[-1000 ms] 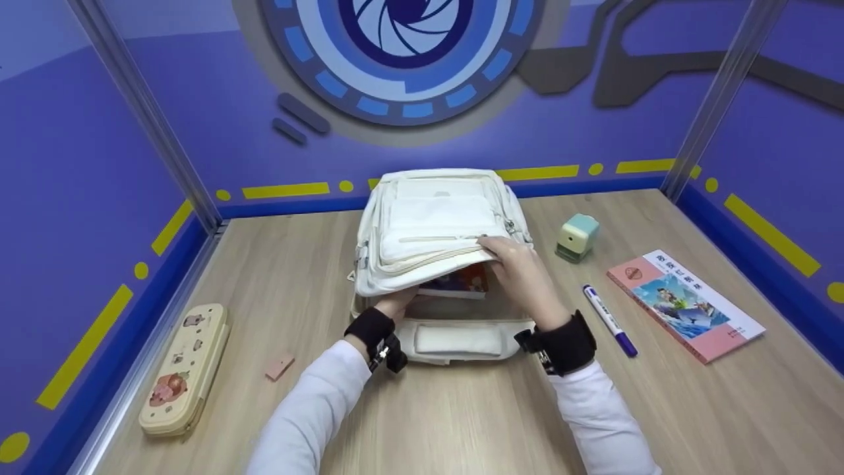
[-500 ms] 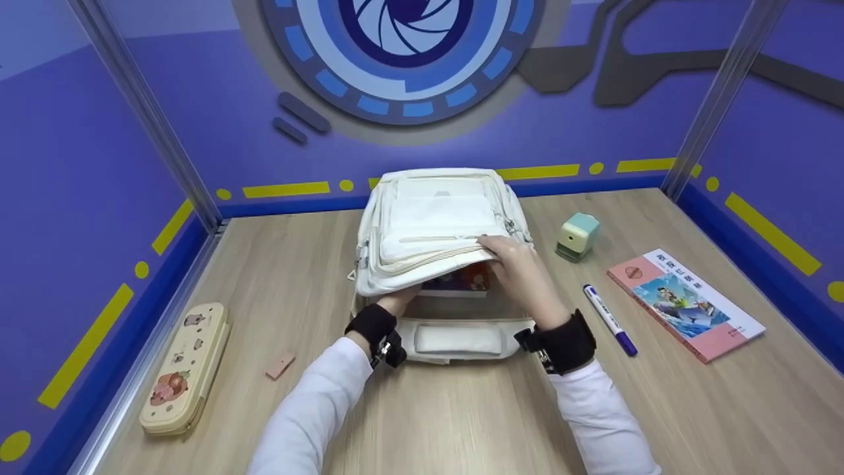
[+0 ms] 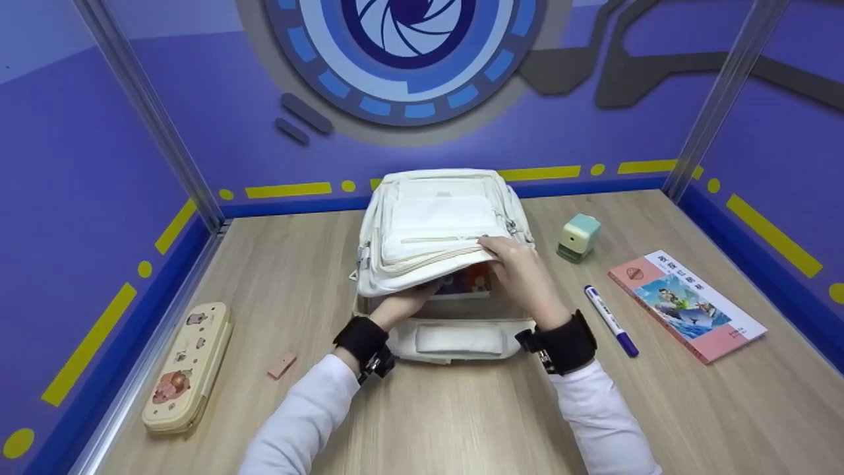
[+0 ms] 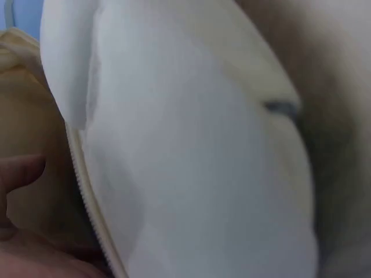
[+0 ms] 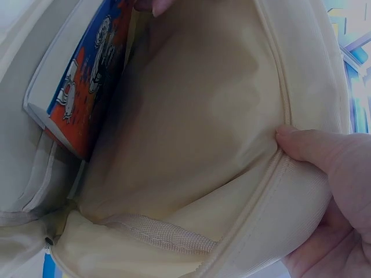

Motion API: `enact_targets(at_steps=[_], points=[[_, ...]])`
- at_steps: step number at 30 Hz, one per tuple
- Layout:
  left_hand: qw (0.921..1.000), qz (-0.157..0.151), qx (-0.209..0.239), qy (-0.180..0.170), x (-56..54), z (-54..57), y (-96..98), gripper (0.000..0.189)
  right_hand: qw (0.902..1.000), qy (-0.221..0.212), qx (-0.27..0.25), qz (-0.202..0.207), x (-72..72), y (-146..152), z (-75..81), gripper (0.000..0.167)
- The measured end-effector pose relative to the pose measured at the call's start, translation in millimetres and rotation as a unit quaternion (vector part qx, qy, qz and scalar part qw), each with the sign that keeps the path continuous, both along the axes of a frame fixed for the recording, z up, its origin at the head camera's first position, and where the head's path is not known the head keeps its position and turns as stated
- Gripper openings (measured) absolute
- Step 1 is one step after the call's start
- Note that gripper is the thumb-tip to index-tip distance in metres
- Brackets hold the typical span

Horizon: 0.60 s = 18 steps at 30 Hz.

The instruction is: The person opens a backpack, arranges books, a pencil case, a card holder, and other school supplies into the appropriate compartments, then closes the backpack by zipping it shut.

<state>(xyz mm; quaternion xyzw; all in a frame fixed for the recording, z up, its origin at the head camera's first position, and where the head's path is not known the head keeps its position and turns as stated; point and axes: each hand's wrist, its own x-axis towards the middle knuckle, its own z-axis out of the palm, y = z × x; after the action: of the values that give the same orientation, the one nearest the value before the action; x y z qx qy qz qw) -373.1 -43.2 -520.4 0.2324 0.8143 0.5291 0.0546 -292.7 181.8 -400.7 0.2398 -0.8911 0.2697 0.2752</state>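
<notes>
A white backpack [image 3: 442, 218] lies on the table with its main compartment unzipped. My right hand [image 3: 524, 274] grips the raised edge of its opening; in the right wrist view the thumb [image 5: 307, 145] presses on the zipper edge and the fingers curl behind. A blue and red book [image 5: 87, 75] is inside the compartment, partly hidden by the raised panel in the head view. My left hand [image 3: 402, 305] reaches into the opening, its fingertips hidden under the panel. In the left wrist view the thumb [image 4: 23, 172] stands apart from the fingers, with nothing between them.
To the right are a pencil sharpener [image 3: 578, 237], a marker [image 3: 610, 320] and a pink and white book [image 3: 686, 307]. On the left lie a cream pencil case [image 3: 188, 369] and a small pink eraser [image 3: 281, 365]. Blue walls border the table [image 3: 461, 422].
The left hand has drawn back slightly towards the front and left, and more of it shows. The book inside sits a little further right and deeper. The right hand keeps its grip.
</notes>
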Motion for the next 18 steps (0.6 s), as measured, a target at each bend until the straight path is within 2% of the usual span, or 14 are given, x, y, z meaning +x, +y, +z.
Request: enact_targets(at_steps=[1, 2, 3, 4, 7, 11, 15, 18], points=[[1.0, -0.004, -0.002, 0.001, 12.6, 10.1, -2.7, 0.06, 1.0, 0.001, 0.001, 0.0, -0.2, 0, 0.0, 0.03], [0.9998, -0.001, 0.015, -0.017, 42.2, 38.3, -4.7, 0.062, 1.0, 0.001, 0.002, 0.001, -0.4, 0, 0.1, 0.03], [0.9972, 0.026, -0.064, 0.029, 52.0, 44.7, -6.6, 0.063, 1.0, 0.001, 0.003, 0.001, -0.7, 0, 0.1, 0.03], [0.994, 0.039, -0.094, 0.04, 61.4, 48.9, -8.2, 0.065, 1.0, 0.002, 0.003, 0.0, -0.8, 0, -0.1, 0.03], [0.9796, 0.077, -0.166, 0.083, 80.7, 51.9, -12.3, 0.072, 1.0, 0.001, 0.003, 0.001, -1.0, 0, -0.3, 0.03], [0.9494, 0.112, -0.232, 0.18, 100.1, 52.6, -18.9, 0.068, 1.0, -0.002, 0.003, 0.0, -0.7, 0, -0.7, 0.031], [0.9303, 0.133, -0.233, 0.25, 113.1, 53.5, -27.1, 0.053, 1.0, 0.0, 0.005, 0.0, 0.0, 0, -0.5, 0.033], [0.924, 0.142, -0.203, 0.292, 118.8, 56.9, -33.0, 0.035, 1.0, 0.002, 0.001, 0.002, 0.2, 0, -0.1, 0.033]])
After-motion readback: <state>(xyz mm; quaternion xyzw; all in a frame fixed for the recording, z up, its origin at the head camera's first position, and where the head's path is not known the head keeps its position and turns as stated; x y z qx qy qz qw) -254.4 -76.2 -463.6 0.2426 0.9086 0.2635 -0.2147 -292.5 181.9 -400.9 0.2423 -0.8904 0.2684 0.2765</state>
